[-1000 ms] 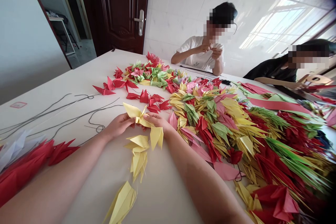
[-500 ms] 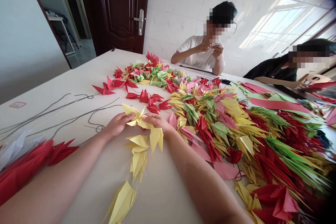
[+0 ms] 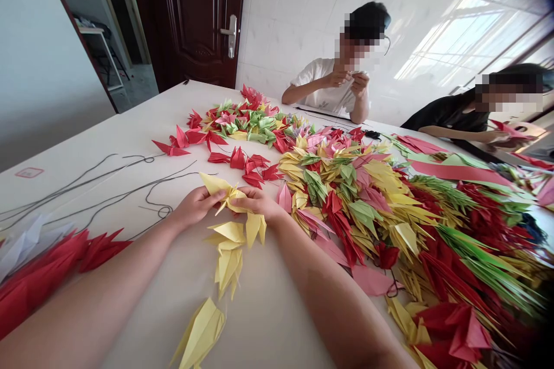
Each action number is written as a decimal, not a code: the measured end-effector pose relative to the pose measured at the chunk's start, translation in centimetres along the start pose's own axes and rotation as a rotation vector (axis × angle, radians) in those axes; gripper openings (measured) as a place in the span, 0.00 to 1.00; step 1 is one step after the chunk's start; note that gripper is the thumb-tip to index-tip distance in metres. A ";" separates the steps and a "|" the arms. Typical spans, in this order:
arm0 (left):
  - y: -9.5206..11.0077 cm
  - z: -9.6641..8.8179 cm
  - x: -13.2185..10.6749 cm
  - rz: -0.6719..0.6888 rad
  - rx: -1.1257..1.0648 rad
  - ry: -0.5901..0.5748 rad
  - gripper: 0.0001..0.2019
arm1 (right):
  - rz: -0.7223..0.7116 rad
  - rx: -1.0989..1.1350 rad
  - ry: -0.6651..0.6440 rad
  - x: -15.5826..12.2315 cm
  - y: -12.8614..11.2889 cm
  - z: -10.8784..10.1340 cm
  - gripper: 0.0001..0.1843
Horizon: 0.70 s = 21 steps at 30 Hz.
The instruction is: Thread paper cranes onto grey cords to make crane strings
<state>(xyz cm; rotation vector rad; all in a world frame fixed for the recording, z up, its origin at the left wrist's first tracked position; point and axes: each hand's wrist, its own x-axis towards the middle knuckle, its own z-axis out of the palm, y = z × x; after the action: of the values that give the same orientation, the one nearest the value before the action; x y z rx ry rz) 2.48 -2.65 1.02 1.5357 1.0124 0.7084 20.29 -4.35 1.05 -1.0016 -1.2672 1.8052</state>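
Between my two hands is a yellow folded paper crane, held just above the white table. My left hand is closed, pinching one wing between thumb and fingers. With its fingers closed, my right hand grips the opposite side of the same crane. Below my right hand hangs another yellow crane. Several more yellow cranes lie in a row toward me between my forearms, with a larger one at the near end. My fingers partly hide the held crane.
A heap of folded paper cranes in several colours covers the right side. Red cranes lie beyond my hands, dark cords and red bundles at left. Two people sit across the white table, handling small things and paper.
The held crane has turned slightly and its wings look more spread. The crane hanging under my right hand has shifted up a little. The person at right has moved a pink paper piece.
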 end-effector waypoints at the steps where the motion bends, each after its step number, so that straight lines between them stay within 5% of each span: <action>1: 0.1 0.0 0.0 -0.011 -0.014 -0.006 0.22 | 0.003 0.003 0.001 0.0 -0.1 0.1 0.15; 21: 0.3 -0.3 -0.2 0.024 -0.015 -0.047 0.22 | -0.039 -0.109 -0.023 0.1 0.1 0.4 0.19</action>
<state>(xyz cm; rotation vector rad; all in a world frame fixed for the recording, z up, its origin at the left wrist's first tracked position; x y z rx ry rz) 2.22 -2.69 1.40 1.5472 0.9533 0.6917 19.87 -4.43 1.07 -1.0104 -1.4033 1.7381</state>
